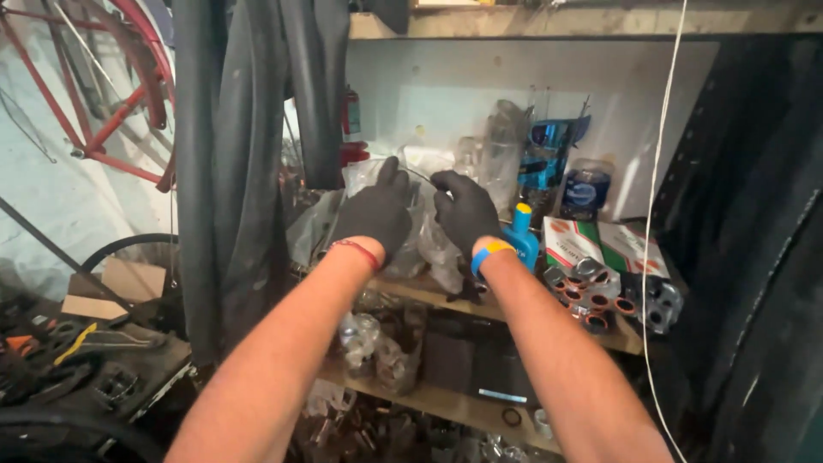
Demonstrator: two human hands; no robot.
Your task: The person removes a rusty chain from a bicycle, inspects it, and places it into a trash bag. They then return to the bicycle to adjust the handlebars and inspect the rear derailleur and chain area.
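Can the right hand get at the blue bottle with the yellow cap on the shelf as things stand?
Probably yes. The blue bottle stands just beside the right hand, nothing between them, though that hand is busy with the clear plastic bags.

A crumpled clear plastic bag (422, 225) sits between the two gloved hands, held up in front of the wooden shelf. The left hand (375, 213) grips its left side and the right hand (464, 211) its right side, the fingers pinching near the top. The film is wrinkled and glossy, and its lower part hangs down below the right hand. What it holds cannot be made out.
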